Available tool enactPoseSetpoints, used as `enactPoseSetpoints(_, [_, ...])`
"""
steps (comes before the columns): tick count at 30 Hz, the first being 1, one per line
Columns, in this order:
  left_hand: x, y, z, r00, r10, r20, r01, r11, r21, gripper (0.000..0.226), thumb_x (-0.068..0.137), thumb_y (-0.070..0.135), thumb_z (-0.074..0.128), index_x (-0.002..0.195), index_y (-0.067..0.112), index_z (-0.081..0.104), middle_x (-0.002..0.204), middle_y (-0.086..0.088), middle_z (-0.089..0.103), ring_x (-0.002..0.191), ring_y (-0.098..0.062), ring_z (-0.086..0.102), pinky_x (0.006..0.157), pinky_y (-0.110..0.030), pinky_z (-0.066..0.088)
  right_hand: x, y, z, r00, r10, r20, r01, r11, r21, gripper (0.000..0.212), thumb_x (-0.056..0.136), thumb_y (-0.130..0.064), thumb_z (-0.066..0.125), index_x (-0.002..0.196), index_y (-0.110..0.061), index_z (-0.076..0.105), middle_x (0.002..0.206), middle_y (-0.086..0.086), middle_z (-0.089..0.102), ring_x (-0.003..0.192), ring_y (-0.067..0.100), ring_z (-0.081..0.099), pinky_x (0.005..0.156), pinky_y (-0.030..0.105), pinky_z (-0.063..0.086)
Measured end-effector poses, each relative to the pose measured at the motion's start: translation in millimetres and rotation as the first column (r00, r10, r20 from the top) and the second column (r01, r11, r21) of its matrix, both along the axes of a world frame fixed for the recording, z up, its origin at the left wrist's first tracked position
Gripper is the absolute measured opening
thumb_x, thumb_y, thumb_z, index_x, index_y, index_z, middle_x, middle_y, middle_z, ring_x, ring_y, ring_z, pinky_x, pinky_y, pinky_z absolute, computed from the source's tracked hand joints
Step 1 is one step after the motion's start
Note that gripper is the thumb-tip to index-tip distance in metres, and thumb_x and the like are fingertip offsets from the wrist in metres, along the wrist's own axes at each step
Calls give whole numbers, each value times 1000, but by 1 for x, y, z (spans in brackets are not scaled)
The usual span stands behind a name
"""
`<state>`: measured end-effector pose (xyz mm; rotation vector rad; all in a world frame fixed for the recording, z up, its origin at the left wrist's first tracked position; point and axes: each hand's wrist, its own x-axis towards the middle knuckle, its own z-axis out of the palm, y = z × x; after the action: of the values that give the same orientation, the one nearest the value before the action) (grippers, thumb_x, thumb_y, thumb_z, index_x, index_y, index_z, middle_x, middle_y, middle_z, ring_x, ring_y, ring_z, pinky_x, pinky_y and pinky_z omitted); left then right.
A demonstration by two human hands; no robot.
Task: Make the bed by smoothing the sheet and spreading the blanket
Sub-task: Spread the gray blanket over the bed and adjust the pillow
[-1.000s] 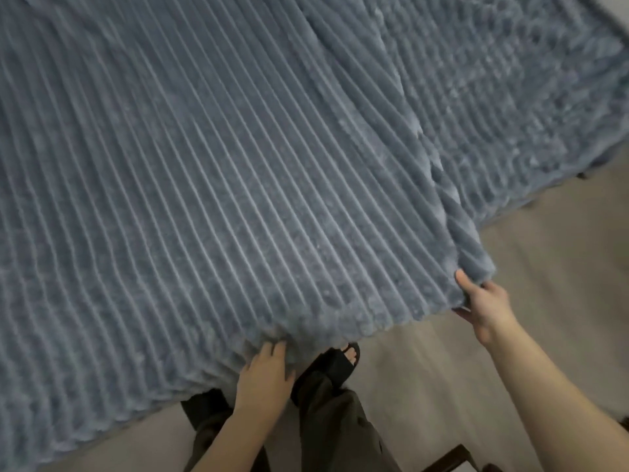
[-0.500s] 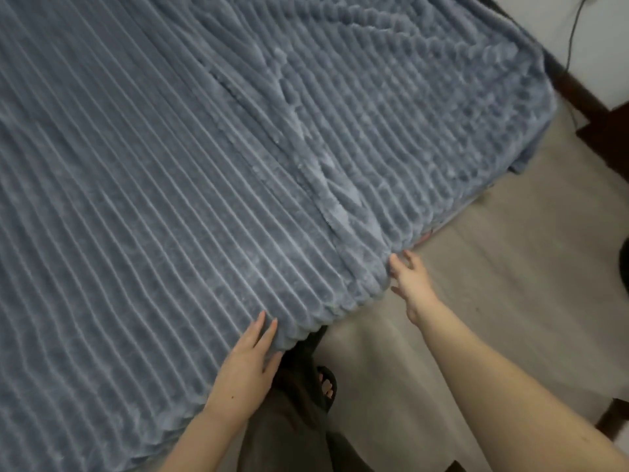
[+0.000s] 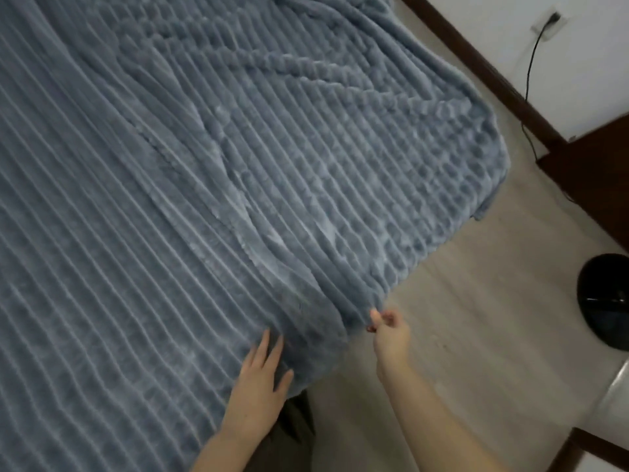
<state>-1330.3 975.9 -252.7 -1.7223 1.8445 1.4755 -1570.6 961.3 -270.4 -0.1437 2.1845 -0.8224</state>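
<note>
A blue-grey ribbed fleece blanket (image 3: 177,185) covers the whole bed, with raised folds running across its middle and far right part. My left hand (image 3: 260,379) lies flat on the blanket near its front edge, fingers straight and spread. My right hand (image 3: 388,330) pinches the blanket's hanging edge just right of the left hand, thumb and fingers curled on the fabric. The sheet is hidden under the blanket.
Pale floor (image 3: 476,328) runs along the bed's right side. A dark skirting board (image 3: 483,66) and white wall stand at the far right, with a socket and black cable (image 3: 531,59). A round black object (image 3: 604,301) and dark wooden furniture (image 3: 599,178) sit at the right edge.
The view has swung right, showing more floor and wall. My right hand has gone from touching the blanket edge to pinching it; the left hand now lies further onto the blanket.
</note>
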Motion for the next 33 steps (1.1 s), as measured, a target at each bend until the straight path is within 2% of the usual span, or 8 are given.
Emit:
enactPoseSetpoints(4, [-13, 10, -4, 969, -167, 180, 154, 984, 84, 64, 96, 61, 33, 144, 58, -9, 143, 19, -45, 147, -13, -17, 117, -48, 22, -54, 9, -3, 948, -140, -285, 166, 984, 71, 20, 93, -10, 58, 76, -10, 47, 71, 13, 52, 70, 26, 50, 67, 40, 43])
enactPoseSetpoints(7, [-17, 14, -4, 959, -166, 231, 156, 986, 64, 67, 92, 66, 36, 137, 65, -14, 139, 23, -47, 147, -8, -14, 116, -48, 25, -82, -5, -8, 996, 3, -85, 17, 972, 234, 16, 93, -10, 58, 79, -9, 51, 86, 21, 62, 73, 30, 57, 66, 41, 47])
enactPoseSetpoints(11, [-30, -1, 4, 965, -24, 260, 22, 1000, 10, 50, 94, 59, 41, 141, 59, 23, 158, 19, -12, 146, -10, 10, 116, -34, 26, -118, -56, 3, 983, -73, 168, 46, 986, 161, 21, 99, -38, 48, 93, -18, 51, 90, 2, 61, 80, 23, 59, 73, 36, 44])
enactPoseSetpoints(15, [-70, -25, 10, 970, 136, 202, -103, 981, -166, 46, 93, 43, 54, 137, 36, 45, 148, 13, 31, 127, -6, 43, 105, -20, 38, -158, -117, 18, 985, -11, 169, 25, 997, -78, 32, 91, -43, 60, 112, -22, 49, 97, -9, 56, 85, 10, 57, 73, 28, 47])
enactPoseSetpoints(20, [-140, -64, 7, 903, 422, 80, -419, 906, -61, 58, 94, 47, 50, 144, 22, 33, 137, 10, 32, 112, -4, 48, 101, -21, 40, -202, -155, 18, 988, 140, 58, -146, 982, 120, 28, 88, -23, 69, 70, -12, 51, 72, 7, 56, 61, 17, 51, 60, 28, 42])
enactPoseSetpoints(23, [-178, -76, 12, 827, 544, 144, -543, 838, -49, 64, 93, 46, 55, 145, 17, 31, 144, 1, 26, 125, -15, 43, 107, -28, 35, -238, -163, 26, 954, 292, -72, -283, 952, 113, 25, 90, -24, 65, 75, -7, 56, 71, 9, 57, 72, 25, 56, 71, 37, 47])
enactPoseSetpoints(27, [-211, -81, 15, 699, 668, 255, -682, 730, -45, 70, 92, 43, 57, 148, 10, 31, 151, -10, 19, 138, -30, 30, 117, -38, 23, -312, -180, 38, 915, 169, -366, -145, 985, 92, 30, 93, -33, 58, 80, -6, 57, 76, 12, 61, 75, 31, 59, 70, 41, 47])
enactPoseSetpoints(33, [-263, -86, 17, 694, 628, 352, -652, 756, -62, 74, 94, 50, 48, 147, 1, 30, 154, -23, 19, 141, -41, 19, 115, -53, 21, -386, -220, 27, 836, 526, -154, -528, 849, 37, 19, 89, -23, 66, 97, -8, 56, 102, 22, 65, 83, 32, 63, 68, 42, 54])
